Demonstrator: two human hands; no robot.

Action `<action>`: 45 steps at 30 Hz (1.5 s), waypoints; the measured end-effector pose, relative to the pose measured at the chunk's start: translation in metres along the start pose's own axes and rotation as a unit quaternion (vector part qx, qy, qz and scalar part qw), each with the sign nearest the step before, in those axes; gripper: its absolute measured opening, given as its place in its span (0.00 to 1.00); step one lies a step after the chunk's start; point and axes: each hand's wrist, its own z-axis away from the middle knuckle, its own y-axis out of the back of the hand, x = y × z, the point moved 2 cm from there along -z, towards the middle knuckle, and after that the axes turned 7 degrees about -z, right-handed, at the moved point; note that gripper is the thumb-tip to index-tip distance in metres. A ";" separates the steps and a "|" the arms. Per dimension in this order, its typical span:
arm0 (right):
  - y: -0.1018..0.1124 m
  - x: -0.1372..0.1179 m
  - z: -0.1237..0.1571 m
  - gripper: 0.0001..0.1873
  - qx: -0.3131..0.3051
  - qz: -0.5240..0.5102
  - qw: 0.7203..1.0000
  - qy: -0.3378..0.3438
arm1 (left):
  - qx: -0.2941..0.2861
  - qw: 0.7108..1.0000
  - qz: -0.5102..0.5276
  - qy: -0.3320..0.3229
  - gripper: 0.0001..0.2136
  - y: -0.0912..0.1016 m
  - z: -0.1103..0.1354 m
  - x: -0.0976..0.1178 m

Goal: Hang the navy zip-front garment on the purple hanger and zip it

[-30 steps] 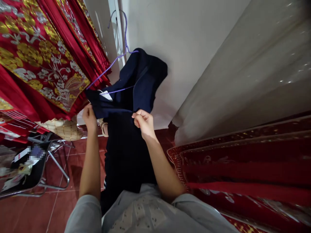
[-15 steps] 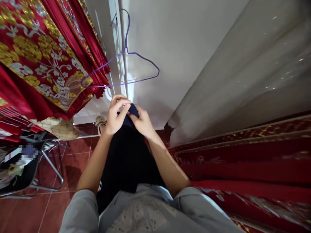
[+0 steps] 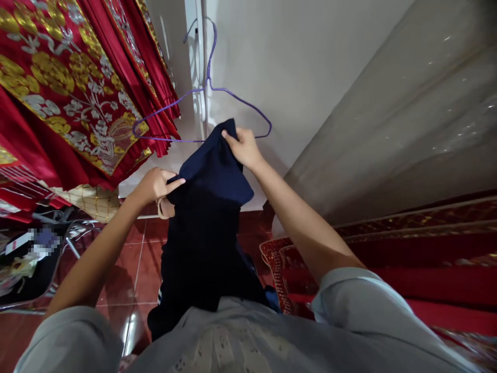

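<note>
A dark navy garment (image 3: 212, 207) hangs down in front of me, its lower part reaching toward the red floor tiles. My left hand (image 3: 155, 185) pinches its left edge at waist height. My right hand (image 3: 244, 147) grips the garment's top corner and holds it up just under the bottom bar of a bare purple wire hanger (image 3: 205, 109). The hanger hangs from the white door frame (image 3: 200, 62), with nothing on it.
Red and gold embroidered cloth (image 3: 66, 88) hangs at the left. A metal-framed chair (image 3: 34, 269) with papers stands low on the left. A red patterned carpet (image 3: 388, 254) lies at the right below a beige wall. A sandal (image 3: 163, 207) lies by the door.
The garment came off the hanger a second ago and was bunched in both hands. Now my hands have spread apart and my right hand has lifted one corner up toward the hanger.
</note>
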 end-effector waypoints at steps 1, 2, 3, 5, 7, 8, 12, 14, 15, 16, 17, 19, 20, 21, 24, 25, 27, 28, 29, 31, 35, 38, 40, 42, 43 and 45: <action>-0.004 0.015 -0.003 0.19 -0.012 0.007 1.000 -0.023 | 0.003 1.000 -0.027 0.005 0.22 0.008 0.005 -0.003; -0.005 0.027 -0.004 0.21 -0.022 0.016 0.999 -0.041 | 0.005 0.998 -0.056 0.007 0.21 0.013 0.009 -0.006; -0.004 0.034 -0.004 0.22 -0.022 0.028 0.998 -0.047 | 0.006 0.996 -0.086 0.006 0.20 0.015 0.014 -0.009; 0.006 0.038 -0.001 0.24 0.005 0.053 0.998 -0.039 | -0.010 0.990 -0.139 0.009 0.19 0.014 0.023 -0.016; 0.023 0.032 0.004 0.25 0.046 0.081 0.995 -0.032 | -0.055 0.982 -0.176 0.028 0.19 0.011 0.028 -0.026; 0.032 0.027 0.006 0.25 0.064 0.095 0.993 -0.032 | -0.082 0.978 -0.188 0.043 0.19 0.010 0.029 -0.031; 0.057 0.004 0.012 0.25 0.118 0.148 0.982 -0.028 | -0.046 0.976 -0.199 0.075 0.18 0.028 0.015 -0.031; 0.060 -0.005 0.015 0.24 0.128 0.158 0.979 -0.027 | 0.044 0.977 -0.195 0.076 0.18 0.048 -0.001 -0.020; 0.060 -0.008 0.016 0.24 0.128 0.159 0.979 -0.030 | 0.076 0.975 -0.192 0.081 0.18 0.057 -0.009 -0.015; 0.059 -0.010 0.018 0.23 0.126 0.158 0.979 -0.032 | 0.090 0.974 -0.190 0.090 0.19 0.064 -0.018 -0.011; 0.059 -0.012 0.019 0.23 0.125 0.158 0.979 -0.031 | 0.082 0.974 -0.188 0.101 0.19 0.069 -0.027 -0.009; 0.060 -0.016 0.023 0.23 0.123 0.162 0.979 -0.019 | -0.018 0.975 -0.184 0.127 0.19 0.068 -0.042 -0.012; 0.062 -0.017 0.024 0.22 0.121 0.165 0.979 -0.010 | -0.099 0.970 -0.177 0.136 0.18 0.063 -0.047 -0.016; 0.064 -0.018 0.026 0.22 0.119 0.168 0.979 -0.003 | -0.180 0.960 -0.162 0.141 0.18 0.058 -0.050 -0.021; 0.070 -0.019 0.030 0.21 0.112 0.163 0.980 0.004 | -0.283 0.943 -0.109 0.134 0.18 0.048 -0.050 -0.033; 0.070 -0.019 0.032 0.21 0.111 0.158 0.981 0.003 | -0.250 0.954 -0.101 0.128 0.17 0.050 -0.050 -0.035; 0.066 -0.020 0.034 0.21 0.110 0.143 0.984 0.004 | -0.125 0.983 -0.084 0.109 0.15 0.063 -0.051 -0.034; 0.062 -0.021 0.036 0.22 0.106 0.133 0.985 0.004 | -0.058 0.992 -0.060 0.096 0.14 0.072 -0.052 -0.031; 0.056 -0.022 0.038 0.22 0.100 0.123 0.987 0.003 | -0.001 0.997 -0.028 0.077 0.13 0.080 -0.054 -0.026; 0.045 -0.026 0.042 0.22 0.071 0.097 0.993 -0.004 | 0.083 0.995 0.042 0.022 0.10 0.092 -0.061 -0.015; 0.033 -0.041 0.055 0.19 -0.022 0.060 0.998 -0.013 | 0.124 0.988 0.059 -0.076 0.16 0.097 -0.080 -0.001; 0.051 -0.059 0.064 0.13 0.021 0.093 0.994 0.054 | 0.107 0.993 0.007 -0.049 0.15 0.093 -0.089 -0.007; 0.074 -0.071 0.065 0.12 0.105 0.125 0.981 0.109 | 0.116 0.993 -0.023 -0.023 0.16 0.093 -0.090 -0.011; 0.098 -0.077 0.057 0.11 0.168 0.149 0.965 0.139 | 0.131 0.990 -0.043 -0.022 0.16 0.094 -0.088 -0.014; 0.109 -0.078 0.050 0.10 0.181 0.155 0.961 0.139 | 0.137 0.989 -0.046 -0.031 0.16 0.095 -0.088 -0.014; 0.124 -0.073 0.030 0.10 0.160 0.141 0.972 0.101 | 0.146 0.987 -0.034 -0.050 0.14 0.096 -0.087 -0.017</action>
